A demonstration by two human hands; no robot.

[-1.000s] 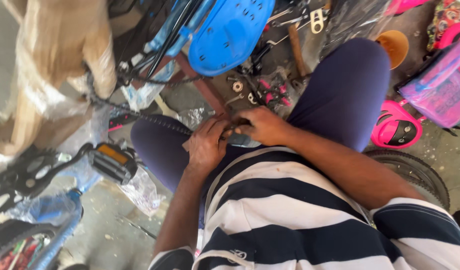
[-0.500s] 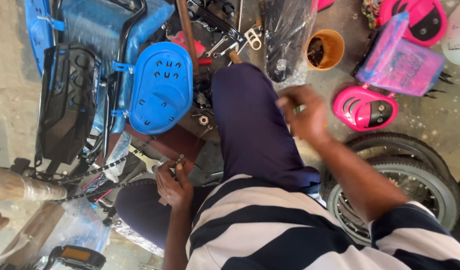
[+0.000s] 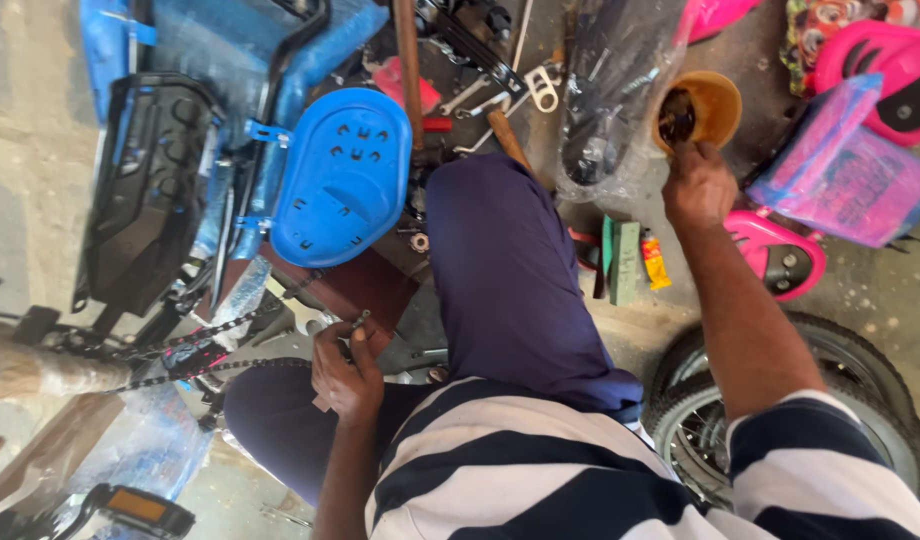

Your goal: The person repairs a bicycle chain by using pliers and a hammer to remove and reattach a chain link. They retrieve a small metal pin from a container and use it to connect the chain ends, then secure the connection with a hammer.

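Note:
My left hand (image 3: pixel 345 372) sits over my lap, pinching a small dark metal part, apparently a bolt (image 3: pixel 358 322), close to a bicycle chain (image 3: pixel 195 350) that runs off to the left. My right hand (image 3: pixel 698 185) is stretched out to the far right, fingers at the rim of an orange-brown bowl (image 3: pixel 715 100) with dark small parts inside. Whether the fingers hold anything from the bowl is hidden. My legs in dark blue trousers (image 3: pixel 510 280) lie between the two hands.
A blue plastic seat (image 3: pixel 342 175) and a black seat (image 3: pixel 145 190) lie ahead to the left. Wrenches (image 3: pixel 535 85) and tools lie behind my knee. Pink plastic parts (image 3: pixel 780 255), a pink-blue bag (image 3: pixel 845 165) and a tyre (image 3: pixel 860 375) are on the right. A pedal (image 3: pixel 140 508) lies bottom left.
The view has swung from my lap toward the floor ahead. My right hand left the chain and reached out right to the bowl. My left hand stayed by the chain with the small part.

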